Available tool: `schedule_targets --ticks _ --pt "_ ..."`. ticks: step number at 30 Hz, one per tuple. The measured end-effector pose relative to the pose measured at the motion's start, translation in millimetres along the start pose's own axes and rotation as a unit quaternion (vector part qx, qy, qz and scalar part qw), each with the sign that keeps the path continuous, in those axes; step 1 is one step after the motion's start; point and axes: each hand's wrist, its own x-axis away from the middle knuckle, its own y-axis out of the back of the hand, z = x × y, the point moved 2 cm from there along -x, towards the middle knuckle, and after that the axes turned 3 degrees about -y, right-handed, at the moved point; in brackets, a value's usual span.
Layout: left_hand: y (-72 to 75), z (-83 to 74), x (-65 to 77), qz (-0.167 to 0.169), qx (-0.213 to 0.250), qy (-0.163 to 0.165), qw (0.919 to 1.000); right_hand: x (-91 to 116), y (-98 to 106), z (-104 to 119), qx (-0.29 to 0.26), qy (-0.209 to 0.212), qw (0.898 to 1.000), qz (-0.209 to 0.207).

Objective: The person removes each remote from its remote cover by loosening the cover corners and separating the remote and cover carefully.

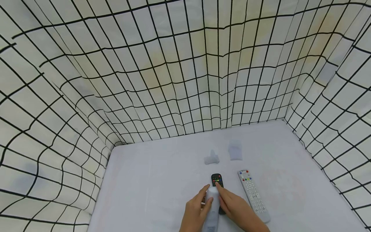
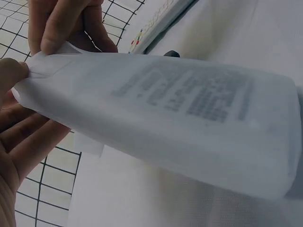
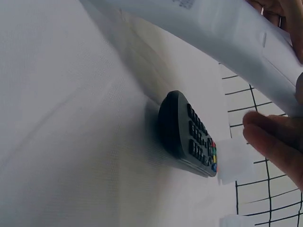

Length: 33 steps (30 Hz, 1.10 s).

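A remote control in a translucent white sleeve (image 1: 212, 211) lies between both hands, its rows of buttons showing dimly through the sleeve (image 2: 189, 94). My left hand (image 1: 196, 207) grips the sleeve's far end from the left, thumb on top and fingers spread beneath. From the other side my right hand (image 1: 236, 206) pinches the edge of that same end, where the sleeve's loose rim folds up beside a fingertip (image 2: 51, 43). Below the sleeve, a black remote control (image 3: 182, 137) with coloured buttons lies on the table, partly covered by the hands in the head view.
A light grey remote control (image 1: 253, 196) lies on the white table (image 1: 145, 180) to the right. Farther back are a crumpled translucent sleeve (image 1: 212, 158) and a flat one (image 1: 235, 151). White walls with a black grid (image 1: 185, 71) enclose the table's back and sides.
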Motion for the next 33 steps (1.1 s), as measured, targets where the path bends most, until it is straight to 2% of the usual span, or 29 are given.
schedule_targets --ticks 4,9,19,27,33 --pt "-0.6 -1.6 -1.0 0.02 0.003 0.005 0.9998 -2 2 2 0.023 -0.009 1.0 0.001" --pt "0.4 -5.7 -2.0 0.064 0.011 0.04 0.9971 -3 1 3 0.032 -0.045 0.998 -0.006" --pt "8.8 -7.9 -5.8 0.089 0.065 0.102 0.9887 -5 -2 4 0.005 -0.08 0.997 -0.012" --pt "15.7 -6.0 -3.9 0.1 0.094 0.092 0.9863 -8 1 1 -0.022 -0.104 0.993 -0.048" --pt "17.8 -2.9 -3.7 0.116 0.122 0.072 0.9831 -10 10 -5 -0.089 -0.08 0.993 -0.009"
